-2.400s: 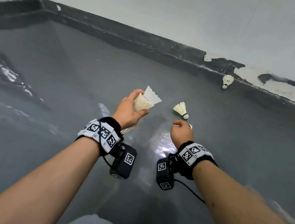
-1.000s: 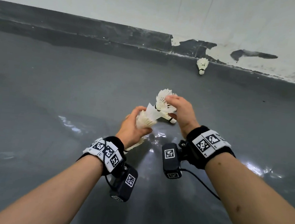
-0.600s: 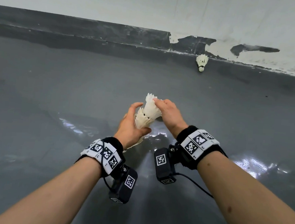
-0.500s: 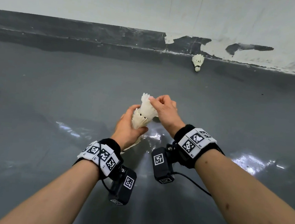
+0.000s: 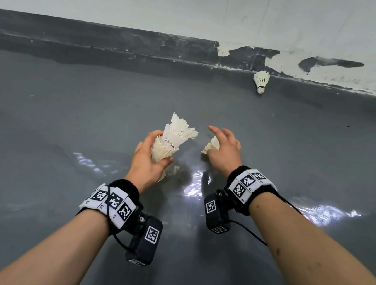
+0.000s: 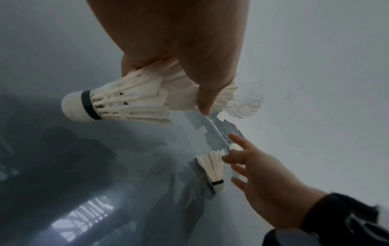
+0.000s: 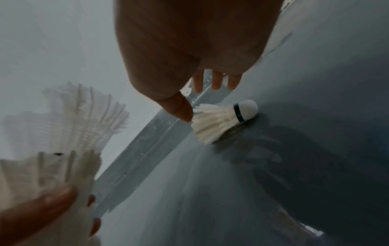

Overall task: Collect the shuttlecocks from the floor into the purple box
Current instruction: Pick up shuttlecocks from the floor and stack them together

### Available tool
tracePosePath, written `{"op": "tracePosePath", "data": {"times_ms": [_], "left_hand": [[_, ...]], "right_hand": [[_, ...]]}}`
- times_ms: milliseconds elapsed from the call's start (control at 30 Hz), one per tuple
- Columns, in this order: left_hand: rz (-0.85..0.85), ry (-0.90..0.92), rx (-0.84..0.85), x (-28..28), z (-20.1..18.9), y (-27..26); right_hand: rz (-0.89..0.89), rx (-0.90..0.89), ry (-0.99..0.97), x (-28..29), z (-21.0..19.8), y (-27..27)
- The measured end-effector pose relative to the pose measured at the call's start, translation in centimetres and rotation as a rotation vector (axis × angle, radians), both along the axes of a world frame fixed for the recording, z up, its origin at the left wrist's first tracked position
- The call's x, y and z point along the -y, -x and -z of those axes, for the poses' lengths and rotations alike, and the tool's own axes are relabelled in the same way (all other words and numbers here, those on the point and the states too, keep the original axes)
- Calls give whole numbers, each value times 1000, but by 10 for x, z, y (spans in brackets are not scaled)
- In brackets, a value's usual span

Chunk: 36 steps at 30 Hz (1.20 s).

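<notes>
stock: my left hand [image 5: 145, 161] clamped round a nested stack of shuttlecocks [image 5: 171, 138], right hand [image 5: 224, 150] spread-fingered over one [image 7: 219, 121] on the floor [image 5: 48, 118], another [image 5: 261, 80] at the wall edge, purple box unseen, nothing boxed yet.

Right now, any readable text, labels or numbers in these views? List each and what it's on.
None readable.
Left wristband: square black-and-white marker codes plus tiny characters below them, too small to read.
Right wristband: the same, codes and tiny unreadable marks.
Wrist cameras: marker codes only.
Held shuttlecocks: small dark print on the feathers, too blurred to read.
Wall and floor: no writing.
</notes>
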State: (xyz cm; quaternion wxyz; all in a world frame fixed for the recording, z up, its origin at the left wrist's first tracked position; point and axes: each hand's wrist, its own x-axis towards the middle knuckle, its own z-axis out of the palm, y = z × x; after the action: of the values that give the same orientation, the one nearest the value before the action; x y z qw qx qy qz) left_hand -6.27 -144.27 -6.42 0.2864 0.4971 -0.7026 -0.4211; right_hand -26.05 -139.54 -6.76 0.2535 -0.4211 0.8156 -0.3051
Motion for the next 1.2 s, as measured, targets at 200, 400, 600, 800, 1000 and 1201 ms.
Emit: {"op": "tracePosePath", "data": {"times_ms": [200,400,600,800,1000,1201], "left_hand": [[14,-2,36,2,7,-3],[47,-16,50,-4,10,8],[89,5,65,-13,3,21],[80,-6,29,-18,-3,31],[65,-108,-19,-13,-9,44],[24,-252,-198,-4,-11,68]], "right_hand": [[-23,-110,-145,0,20,-8],[366,99,227,13,-7,0],[298,315,374,16,-31,7],[117,420,298,7,-35,-5],[37,382,278,9,-47,-4],[30,400,265,16,-61,11]]}}
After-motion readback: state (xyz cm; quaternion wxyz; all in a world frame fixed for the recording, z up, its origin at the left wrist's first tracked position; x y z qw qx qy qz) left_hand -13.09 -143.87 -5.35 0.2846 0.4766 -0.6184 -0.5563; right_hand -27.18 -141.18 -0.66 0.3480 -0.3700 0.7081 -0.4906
